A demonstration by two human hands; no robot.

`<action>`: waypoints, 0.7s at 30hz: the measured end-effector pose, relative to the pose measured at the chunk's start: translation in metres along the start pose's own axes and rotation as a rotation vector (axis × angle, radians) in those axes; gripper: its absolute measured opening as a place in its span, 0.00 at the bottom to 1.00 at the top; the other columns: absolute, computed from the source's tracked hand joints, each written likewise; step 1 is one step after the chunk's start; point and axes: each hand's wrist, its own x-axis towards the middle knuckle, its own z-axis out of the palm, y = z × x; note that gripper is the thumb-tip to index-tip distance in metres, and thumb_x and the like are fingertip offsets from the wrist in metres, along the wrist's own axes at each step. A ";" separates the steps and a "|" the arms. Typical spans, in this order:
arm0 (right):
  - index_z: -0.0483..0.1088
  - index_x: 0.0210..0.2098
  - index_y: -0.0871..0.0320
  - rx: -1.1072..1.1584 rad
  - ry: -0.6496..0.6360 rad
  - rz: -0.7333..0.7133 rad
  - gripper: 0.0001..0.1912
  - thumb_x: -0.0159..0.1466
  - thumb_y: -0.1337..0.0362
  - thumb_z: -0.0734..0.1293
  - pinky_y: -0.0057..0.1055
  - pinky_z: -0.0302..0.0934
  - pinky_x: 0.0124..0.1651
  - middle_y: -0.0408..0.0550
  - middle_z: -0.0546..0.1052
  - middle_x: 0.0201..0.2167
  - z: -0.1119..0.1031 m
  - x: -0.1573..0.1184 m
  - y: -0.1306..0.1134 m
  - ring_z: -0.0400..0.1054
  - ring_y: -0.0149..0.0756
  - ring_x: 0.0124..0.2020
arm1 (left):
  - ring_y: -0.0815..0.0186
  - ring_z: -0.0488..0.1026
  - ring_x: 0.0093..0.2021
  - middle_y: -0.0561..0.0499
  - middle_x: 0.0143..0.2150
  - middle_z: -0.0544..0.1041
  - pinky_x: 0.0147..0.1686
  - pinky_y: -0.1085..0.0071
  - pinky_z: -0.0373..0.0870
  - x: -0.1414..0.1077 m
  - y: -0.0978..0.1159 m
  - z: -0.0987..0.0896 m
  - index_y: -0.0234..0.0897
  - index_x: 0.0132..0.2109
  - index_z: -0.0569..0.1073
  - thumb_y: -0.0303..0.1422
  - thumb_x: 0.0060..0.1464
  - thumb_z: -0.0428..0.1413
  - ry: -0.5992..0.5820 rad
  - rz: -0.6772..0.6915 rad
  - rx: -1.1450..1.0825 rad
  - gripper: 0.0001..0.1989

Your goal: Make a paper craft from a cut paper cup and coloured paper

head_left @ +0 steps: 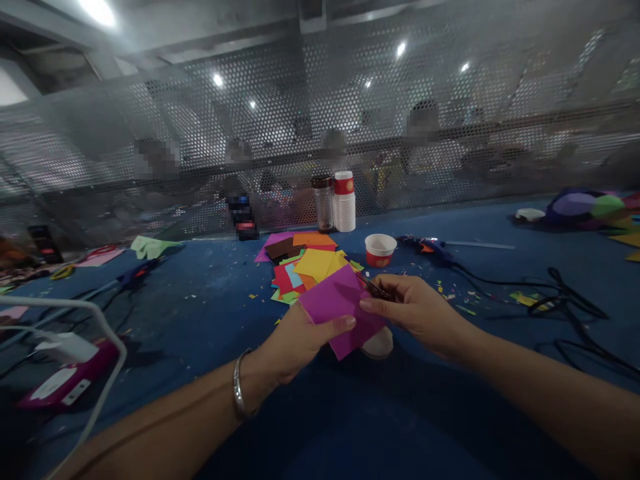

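Observation:
A square sheet of purple paper (pixel 336 299) is pinched in my left hand (pixel 299 337), thumb lying over its lower face. My right hand (pixel 420 308) is closed around dark-handled scissors (pixel 379 291), whose blades sit at the paper's upper right edge. How far the blades overlap the paper is hard to see. Beneath the sheet a pale round object (pixel 379 345) shows in part; its kind is hidden. Just beyond lies a pile of coloured paper (pixel 316 264) in yellow, red, orange, brown and green. To its right stands a red-and-white paper cup (pixel 380 250).
Stacked paper cups (pixel 344 210) and a clear lidded bottle (pixel 324 205) stand at the back. A glue gun (pixel 427 248) with a black cable (pixel 575 303) lies right. A magenta power strip (pixel 70 380) sits left. Paper scraps dot the blue table (pixel 210 347). Behind is a perforated metal screen (pixel 280 120).

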 end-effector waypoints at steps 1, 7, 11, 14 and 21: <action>0.71 0.29 0.58 -0.026 0.007 -0.010 0.14 0.51 0.57 0.77 0.27 0.57 0.33 0.40 0.71 0.28 0.000 0.000 -0.001 0.62 0.29 0.30 | 0.60 0.77 0.48 0.47 0.49 0.81 0.50 0.65 0.72 0.000 0.000 0.000 0.39 0.50 0.77 0.31 0.48 0.67 0.015 -0.006 -0.007 0.20; 0.70 0.30 0.58 -0.198 0.097 -0.071 0.15 0.57 0.52 0.72 0.27 0.50 0.28 0.38 0.66 0.25 -0.003 -0.002 -0.003 0.54 0.27 0.25 | 0.63 0.79 0.40 0.47 0.44 0.83 0.39 0.69 0.74 0.002 0.005 0.003 0.39 0.48 0.78 0.33 0.47 0.67 0.204 -0.016 -0.127 0.19; 0.68 0.29 0.57 -0.276 0.114 -0.078 0.21 0.60 0.44 0.66 0.28 0.44 0.24 0.37 0.61 0.23 -0.004 -0.002 -0.003 0.49 0.27 0.23 | 0.64 0.78 0.38 0.51 0.39 0.83 0.37 0.70 0.74 0.006 0.011 0.001 0.41 0.48 0.78 0.31 0.40 0.70 0.299 0.018 -0.212 0.24; 0.63 0.26 0.56 -0.282 0.117 -0.066 0.25 0.62 0.40 0.63 0.28 0.41 0.23 0.36 0.56 0.20 -0.005 -0.002 -0.002 0.45 0.27 0.21 | 0.63 0.78 0.39 0.51 0.39 0.83 0.39 0.70 0.74 0.006 0.013 0.001 0.41 0.49 0.77 0.31 0.39 0.71 0.317 0.027 -0.240 0.26; 0.61 0.25 0.55 -0.319 0.107 -0.097 0.24 0.64 0.42 0.61 0.28 0.42 0.23 0.36 0.55 0.20 -0.004 -0.003 -0.001 0.46 0.27 0.21 | 0.62 0.78 0.43 0.51 0.38 0.83 0.45 0.67 0.74 0.005 0.016 0.006 0.40 0.50 0.77 0.33 0.38 0.72 0.345 0.082 -0.281 0.28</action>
